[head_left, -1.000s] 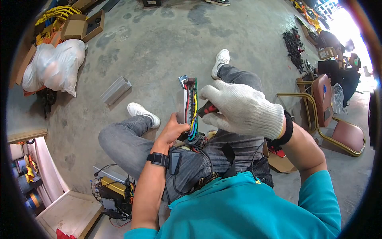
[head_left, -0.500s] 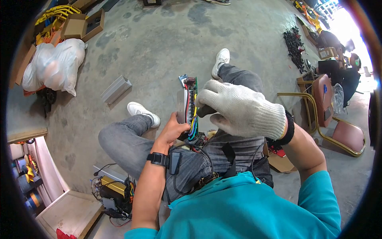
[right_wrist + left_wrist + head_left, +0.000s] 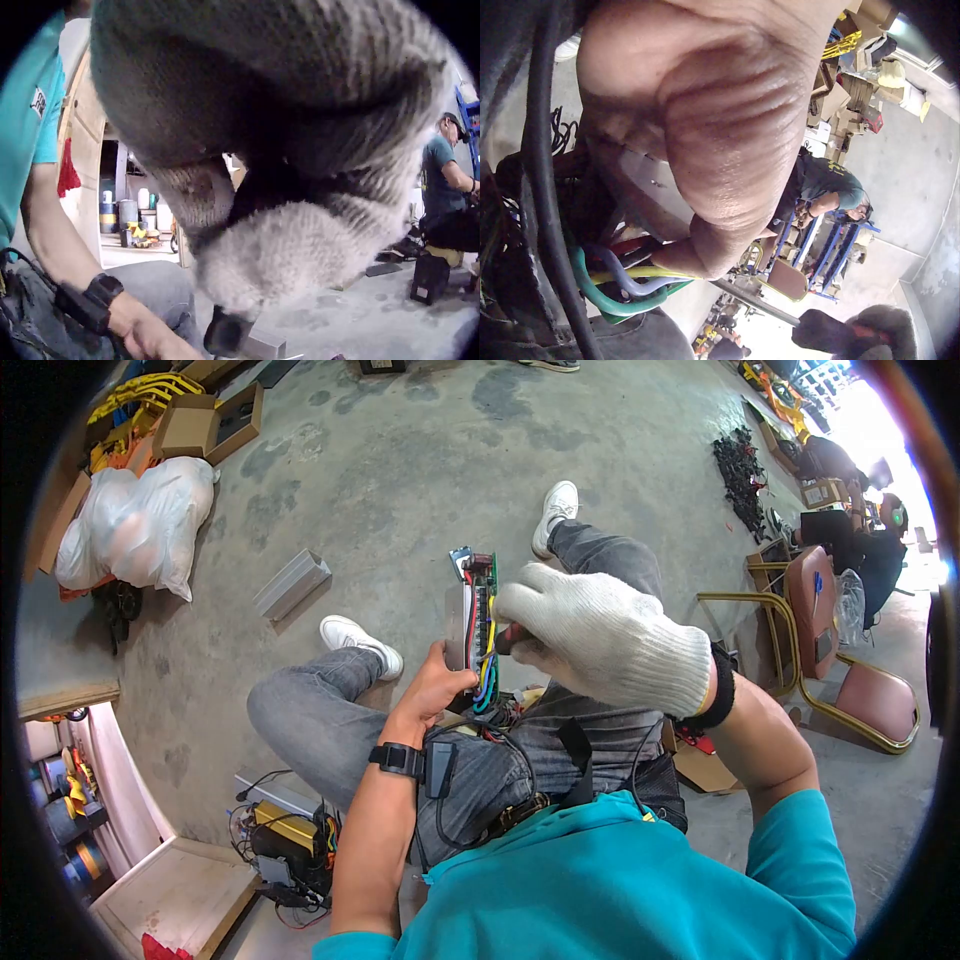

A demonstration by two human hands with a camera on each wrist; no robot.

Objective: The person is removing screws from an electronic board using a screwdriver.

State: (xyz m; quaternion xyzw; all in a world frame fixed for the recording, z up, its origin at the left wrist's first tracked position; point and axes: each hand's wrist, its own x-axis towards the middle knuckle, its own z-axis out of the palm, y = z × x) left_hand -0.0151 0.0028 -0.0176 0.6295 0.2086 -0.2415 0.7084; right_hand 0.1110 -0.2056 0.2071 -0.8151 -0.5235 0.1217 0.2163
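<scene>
My bare left hand holds a long circuit board assembly upright over my lap, thumb on its near side. A metal plate runs along its left edge. Red, yellow, blue and green wires follow the board and loop at its lower end; the green wire shows large in the left wrist view. In a white knitted glove, my right hand grips a screwdriver by its black and red handle. Its shaft points at the board beside my left thumb, which hides the tip.
A grey metal channel lies on the concrete floor beyond my left knee. Wired equipment with a yellow box stands at lower left. On the right are a toppled chair and a heap of black parts. Another person sits farther off.
My right hand's fingers have drawn in around the screwdriver handle, and the handle has turned, showing different black and red sides. My left hand and the board have stayed in place.
</scene>
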